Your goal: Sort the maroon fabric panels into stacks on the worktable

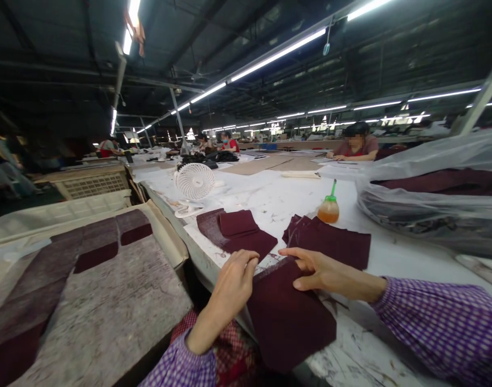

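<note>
A dark maroon fabric piece [290, 317] lies at the table's near edge, part of it hanging over. My left hand [235, 282] is at its upper left corner, fingers curled together with the tips partly hidden; it appears to pinch the cloth there. Over the upper right side is my right hand [326, 271], its index finger stretched out and its thumb apart, touching the fabric. Just beyond my left hand, a folded maroon stack [240, 223] rests on the table. More maroon pieces [334, 242] lie behind my right hand.
A squeeze bottle [328, 209] with amber liquid and a white fan [195, 183] stand on the white table [254, 191]. Right is a clear plastic bag [431, 204] of dark cloth. Left, a fuzzy board [120, 290] bears maroon pieces. A person [356, 145] sits across the table.
</note>
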### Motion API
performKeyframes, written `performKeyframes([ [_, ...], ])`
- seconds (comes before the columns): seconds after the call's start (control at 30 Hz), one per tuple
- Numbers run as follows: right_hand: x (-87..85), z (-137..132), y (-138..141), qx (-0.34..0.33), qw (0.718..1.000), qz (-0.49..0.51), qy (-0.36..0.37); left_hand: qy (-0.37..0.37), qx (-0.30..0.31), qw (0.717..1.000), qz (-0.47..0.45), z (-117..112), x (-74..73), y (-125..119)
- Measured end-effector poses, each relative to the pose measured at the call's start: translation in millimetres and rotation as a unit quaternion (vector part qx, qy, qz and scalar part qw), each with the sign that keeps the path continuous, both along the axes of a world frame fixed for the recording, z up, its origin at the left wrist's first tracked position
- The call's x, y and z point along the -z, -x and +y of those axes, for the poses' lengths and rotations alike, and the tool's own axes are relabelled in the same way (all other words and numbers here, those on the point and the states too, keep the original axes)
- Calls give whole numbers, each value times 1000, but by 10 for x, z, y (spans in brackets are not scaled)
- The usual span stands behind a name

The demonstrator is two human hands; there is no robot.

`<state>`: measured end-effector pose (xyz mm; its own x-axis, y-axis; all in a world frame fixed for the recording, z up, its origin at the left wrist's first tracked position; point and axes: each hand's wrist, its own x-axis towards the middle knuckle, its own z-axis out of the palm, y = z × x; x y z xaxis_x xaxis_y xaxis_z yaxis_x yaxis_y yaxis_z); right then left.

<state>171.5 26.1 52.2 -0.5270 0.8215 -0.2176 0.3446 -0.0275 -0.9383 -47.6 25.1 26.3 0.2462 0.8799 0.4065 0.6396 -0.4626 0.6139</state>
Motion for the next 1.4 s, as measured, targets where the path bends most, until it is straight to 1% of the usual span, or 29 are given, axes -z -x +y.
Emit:
performKeyframes([
  [0.07, 32, 21, -19, 6, 1000, -22, -18, 57, 27, 998, -4, 132, 24, -92],
  [0.13, 75, 61, -63, 14, 996, -67, -49, 95, 37, 995, -2, 192, 51, -218],
  [0.2, 98, 109, -140, 1, 991, -112, -76, 92, 45, 995, 19, 200, 79, -337],
  [0.27, 79, 154, -237, -29, 982, -154, -107, 57, 62, 995, 59, 177, 106, -419],
  [0.3, 55, 175, -283, -37, 972, -181, -144, 36, 73, 993, 81, 162, 117, -445],
  [0.33, 25, 195, -323, -36, 957, -212, -197, 18, 81, 991, 101, 146, 127, -462],
  [0.37, -4, 214, -352, -31, 933, -242, -264, 3, 87, 989, 117, 132, 135, -472],
  [0.43, -44, 254, -377, -30, 879, -282, -384, -16, 92, 986, 138, 111, 148, -480],
  [0.47, -48, 272, -374, -39, 861, -288, -418, -20, 91, 985, 144, 105, 154, -482],
  [0.5, -42, 289, -365, -54, 852, -287, -434, -24, 90, 985, 147, 100, 161, -482],
  [0.6, 11, 320, -326, -97, 848, -278, -440, -41, 90, 984, 148, 93, 193, -483],
  [0.73, 48, 319, -319, -116, 845, -275, -444, -76, 96, 983, 139, 73, 224, -480],
  [0.9, 2, 284, -328, -130, 837, -278, -453, -119, 107, 974, 160, 49, 215, -469],
  [1.03, -10, 251, -302, -127, 826, -297, -463, -121, 110, 972, 167, 51, 217, -464],
  [1.17, 45, 240, -285, -125, 811, -321, -474, -115, 114, 972, 167, 55, 222, -466],
  [1.23, 83, 247, -283, -127, 800, -332, -483, -110, 115, 974, 161, 64, 225, -468],
  [1.3, 117, 259, -282, -124, 783, -346, -502, -100, 107, 978, 145, 82, 234, -470],
  [1.33, 131, 267, -281, -124, 769, -354, -518, -93, 101, 981, 136, 94, 240, -471],
  [1.4, 157, 285, -279, -131, 732, -372, -555, -81, 92, 984, 128, 118, 253, -475],
])
